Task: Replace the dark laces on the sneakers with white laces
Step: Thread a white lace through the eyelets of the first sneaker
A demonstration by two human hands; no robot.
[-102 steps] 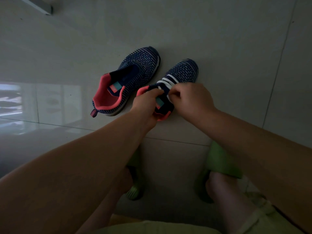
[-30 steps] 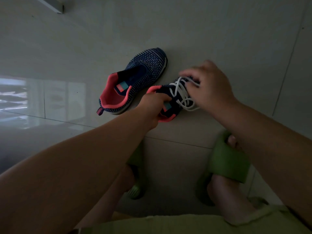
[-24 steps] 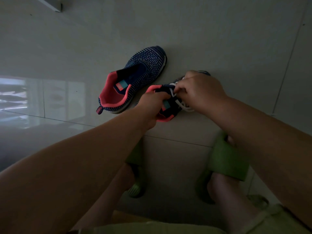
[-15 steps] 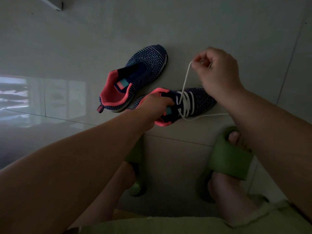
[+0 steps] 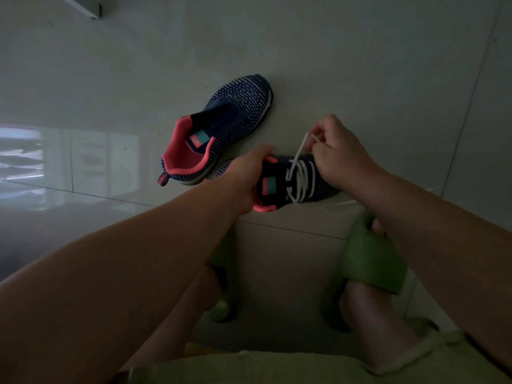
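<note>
Tiled floor (image 5: pixel 332 51): two sneakers (image 5: pixel 221 126), green slippers (image 5: pixel 374 261).

The right hand (image 5: pixel 340 156) hides the laced sneaker's (image 5: pixel 299 181) toe.

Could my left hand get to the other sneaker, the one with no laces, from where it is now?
Probably yes: the unlaced sneaker lies just beyond the left hand, nothing between, though that hand grips the laced sneaker.

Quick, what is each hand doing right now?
Left hand: grips the nearer sneaker at its heel.
Right hand: pinches the white lace.
</note>
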